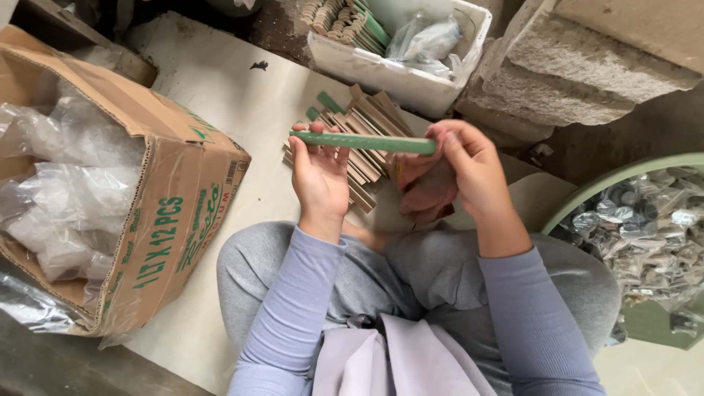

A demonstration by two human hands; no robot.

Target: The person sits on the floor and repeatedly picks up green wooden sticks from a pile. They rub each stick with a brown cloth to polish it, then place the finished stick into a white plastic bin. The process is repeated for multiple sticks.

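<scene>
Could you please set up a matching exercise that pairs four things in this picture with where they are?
Things:
1. green stick
2. cardboard box
3. white foam tray
4. green basin

Places:
A. at the right edge, full of small silvery packets
B. held level between the left hand and the right hand
C. at the top, holding more sticks and clear bags
D. on the left, lying on its side with clear plastic bags inside

Pairs: 1-B, 2-D, 3-C, 4-A
</scene>
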